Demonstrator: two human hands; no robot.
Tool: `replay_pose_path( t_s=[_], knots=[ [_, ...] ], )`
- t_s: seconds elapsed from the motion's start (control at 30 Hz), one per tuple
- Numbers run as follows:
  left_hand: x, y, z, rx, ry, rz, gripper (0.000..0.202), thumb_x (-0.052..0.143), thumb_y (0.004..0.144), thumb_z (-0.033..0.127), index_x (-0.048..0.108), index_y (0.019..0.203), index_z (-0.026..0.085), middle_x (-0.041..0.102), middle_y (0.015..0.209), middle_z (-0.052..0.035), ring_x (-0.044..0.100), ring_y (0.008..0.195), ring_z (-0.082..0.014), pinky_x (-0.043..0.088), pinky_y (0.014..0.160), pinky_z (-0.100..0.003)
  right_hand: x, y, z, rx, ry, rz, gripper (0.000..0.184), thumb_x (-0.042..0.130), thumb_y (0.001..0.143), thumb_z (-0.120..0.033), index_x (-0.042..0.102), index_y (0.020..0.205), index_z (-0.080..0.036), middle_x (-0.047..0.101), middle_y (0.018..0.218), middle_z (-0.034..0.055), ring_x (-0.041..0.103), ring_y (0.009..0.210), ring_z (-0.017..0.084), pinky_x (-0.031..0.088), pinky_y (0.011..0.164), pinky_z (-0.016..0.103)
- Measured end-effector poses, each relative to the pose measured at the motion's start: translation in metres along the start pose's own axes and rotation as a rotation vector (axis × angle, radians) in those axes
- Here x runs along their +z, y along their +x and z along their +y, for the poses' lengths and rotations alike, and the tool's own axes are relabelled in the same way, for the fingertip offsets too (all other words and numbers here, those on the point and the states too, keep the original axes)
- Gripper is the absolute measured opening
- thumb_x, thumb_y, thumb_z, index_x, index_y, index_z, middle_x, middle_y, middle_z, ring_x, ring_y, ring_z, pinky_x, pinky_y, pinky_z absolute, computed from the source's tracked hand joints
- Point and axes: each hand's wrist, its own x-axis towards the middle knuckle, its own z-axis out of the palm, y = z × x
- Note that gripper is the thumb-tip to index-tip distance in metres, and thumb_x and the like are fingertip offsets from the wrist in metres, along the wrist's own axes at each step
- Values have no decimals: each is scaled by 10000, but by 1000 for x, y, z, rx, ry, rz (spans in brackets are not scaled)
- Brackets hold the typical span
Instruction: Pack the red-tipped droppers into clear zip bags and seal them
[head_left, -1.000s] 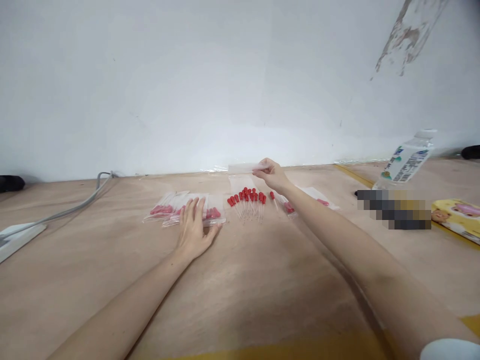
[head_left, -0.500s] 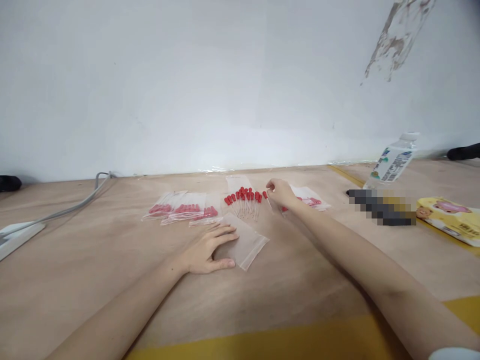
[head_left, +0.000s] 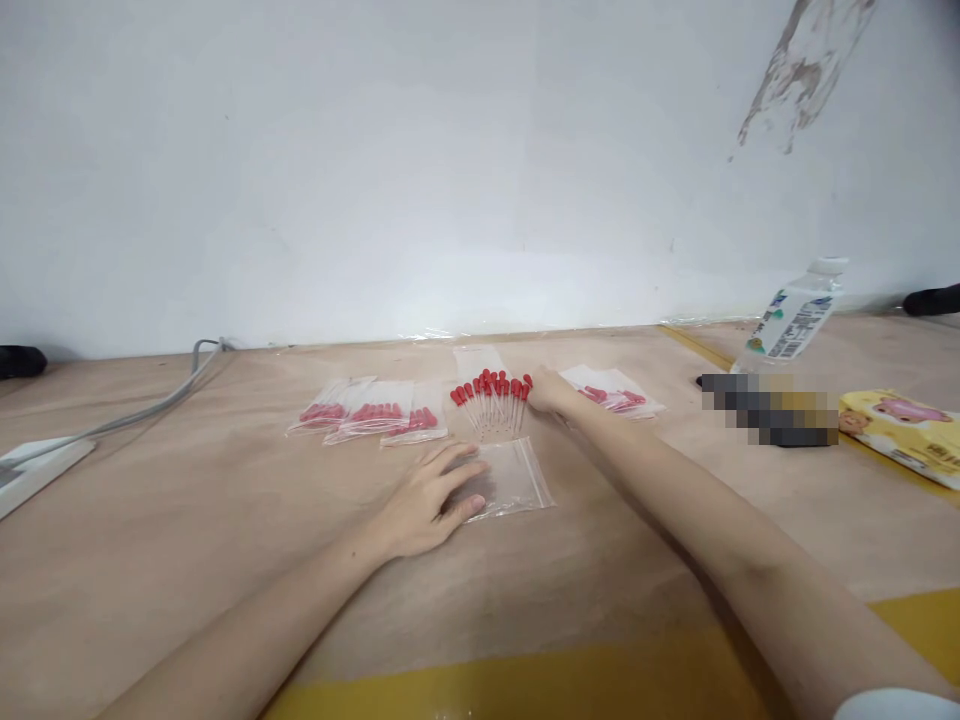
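Clear plastic forms the zip bag (head_left: 517, 480) lying flat on the surface (head_left: 600, 570), its left end under the fingers of our left hand (head_left: 435, 500). We have those fingers spread and loosely bent, resting on the bag without pinching it. Our right hand (head_left: 551, 392) reaches to the right edge of the fanned red-topped droppers (head_left: 491, 392), its fingers curled inward; we cannot tell whether they have hold of one. Beyond our left fingers lie the left filled bags (head_left: 371, 412), and just right of our right fingers, the right filled bags (head_left: 619, 390).
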Motion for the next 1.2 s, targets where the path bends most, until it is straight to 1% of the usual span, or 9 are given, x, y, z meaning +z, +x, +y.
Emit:
replay_pose_path(
  t_s=[0.1,0.17,0.23,0.3,0.4,0.57,0.87,1.03,1.2],
  knots=[
    [2,-1,-10,-13,-25,-85,409,403,900,408,442,1277,252,350,1391,-62,290,1287,-252,280,1039,-454,-13,-12,9,-5,71,92,174,453,767,-145,525,921,-108,612,868,140,590,786,202,427,645,266],
    [2,0,-10,-33,-34,-128,425,393,901,422,430,1289,253,349,1395,-69,304,1284,-251,292,1032,-459,-19,-24,19,-31,187,134,184,364,815,-168,494,941,-140,600,808,83,579,726,164,433,631,260],
    [2,1,-8,-51,-37,-145,432,389,900,431,434,1288,248,357,1390,-75,321,1277,-250,300,1027,-460,-19,-40,32,-36,476,116,171,337,829,-214,453,949,-176,551,653,11,546,577,135,436,559,259],
    [1,3,-5,-64,-37,-144,437,392,896,438,443,1283,241,363,1387,-78,326,1275,-250,304,1026,-458,-13,-58,43,-10,845,75,133,386,808,-260,412,925,-202,487,560,-35,504,479,124,431,488,261],
    [1,5,-3,-73,-37,-136,438,398,892,444,451,1276,241,376,1379,-78,338,1268,-256,312,1019,-459,0,-83,52,29,1124,83,214,496,747,-297,364,902,-229,502,602,-39,545,515,130,457,487,272],
    [1,6,-2,-75,-47,-126,430,405,890,443,457,1270,248,386,1373,-77,347,1261,-263,318,1012,-464,11,-101,46,6,1168,173,507,562,697,-315,250,1091,-252,504,675,-57,560,515,125,485,500,289],
    [3,6,-4,-57,-33,-124,429,401,893,442,454,1272,248,380,1376,-76,342,1263,-252,295,1027,-464,12,-106,35,62,1277,165,427,562,699,-281,285,1023,-255,501,661,-65,578,539,121,489,499,270],
    [4,5,-4,-63,-37,-121,437,413,886,450,455,1270,247,388,1370,-78,342,1262,-256,299,1025,-464,14,-115,33,133,1399,6,368,624,680,-257,336,909,-246,547,700,-43,616,606,123,523,599,286],
    [5,4,-5,-39,-46,-89,425,418,889,434,442,1276,261,401,1361,-66,357,1250,-250,296,1027,-457,11,-120,40,23,1395,-223,346,700,643,-300,434,846,-211,591,739,-17,629,676,121,514,677,289]
  ],
)
